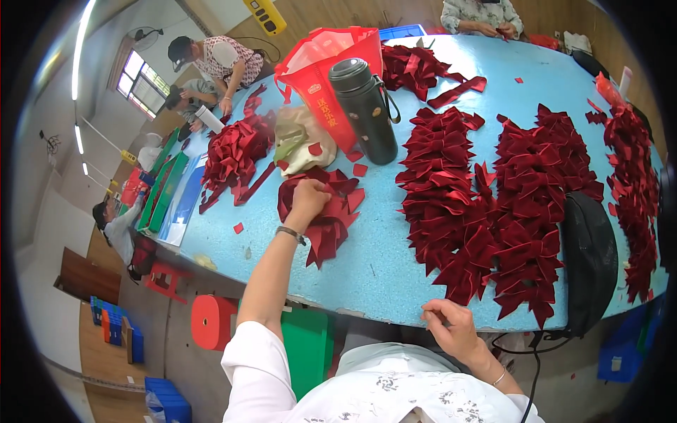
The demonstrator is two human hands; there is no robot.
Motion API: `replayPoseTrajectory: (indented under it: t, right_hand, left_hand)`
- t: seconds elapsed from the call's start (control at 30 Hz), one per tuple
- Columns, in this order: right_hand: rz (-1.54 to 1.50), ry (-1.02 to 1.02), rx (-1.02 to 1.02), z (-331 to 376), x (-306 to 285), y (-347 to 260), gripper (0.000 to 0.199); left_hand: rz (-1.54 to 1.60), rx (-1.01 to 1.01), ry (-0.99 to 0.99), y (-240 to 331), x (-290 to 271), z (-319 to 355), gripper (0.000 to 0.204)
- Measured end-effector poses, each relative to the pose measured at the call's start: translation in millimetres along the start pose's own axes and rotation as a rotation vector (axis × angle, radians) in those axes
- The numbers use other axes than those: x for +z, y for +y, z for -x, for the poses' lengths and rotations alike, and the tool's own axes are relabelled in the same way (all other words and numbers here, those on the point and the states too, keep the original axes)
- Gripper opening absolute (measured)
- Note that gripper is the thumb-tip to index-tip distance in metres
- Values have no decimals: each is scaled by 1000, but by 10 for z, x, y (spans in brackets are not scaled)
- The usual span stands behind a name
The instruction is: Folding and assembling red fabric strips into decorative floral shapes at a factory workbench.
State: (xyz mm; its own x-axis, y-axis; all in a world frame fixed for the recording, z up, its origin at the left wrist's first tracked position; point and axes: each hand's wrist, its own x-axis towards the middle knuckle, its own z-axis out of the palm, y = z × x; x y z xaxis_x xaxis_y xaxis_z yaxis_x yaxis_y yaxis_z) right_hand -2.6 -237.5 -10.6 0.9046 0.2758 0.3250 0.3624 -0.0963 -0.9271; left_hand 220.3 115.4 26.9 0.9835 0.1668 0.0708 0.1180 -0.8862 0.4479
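My left hand [310,202] reaches over a loose heap of cut dark-red velvet ribbon pieces [331,229]. Its fingers are bent down onto a piece of ribbon, and the fingertips are partly hidden. Close to the table's front edge, my right hand [455,328] is raised with curled fingers, thumb and forefinger near each other. Whatever it may hold is too small to make out. Ahead of it lie rows of dark-red velvet bows [444,190], packed tightly, with more bows [539,225] beside them.
A dark thermos bottle [364,113] and a red bag [328,84] stand behind the heap. Further ribbon [240,151] lies at left. A black pouch [590,261] rests by the right edge of the light-blue table [367,275]. Several other people work around it.
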Motion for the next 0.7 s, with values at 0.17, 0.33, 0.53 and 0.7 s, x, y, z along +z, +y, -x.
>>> replayPoseTrajectory:
  t: [0.17,0.33,0.53,0.7]
  right_hand:
    - [51,-4,-37,-28,-1,26,13]
    - [62,-2,-41,-1,-24,42,13]
    - [29,36,-71,0,51,-1,11]
    - [94,115,-127,-122,60,-296,27]
  left_hand:
    - [814,-79,42,6,-539,-51,17]
    - [1401,194,-20,414,-1453,71,18]
    - [1371,505,47,871,-1996,883,23]
    - [1384,575,-134,1071,-2078,1483,26]
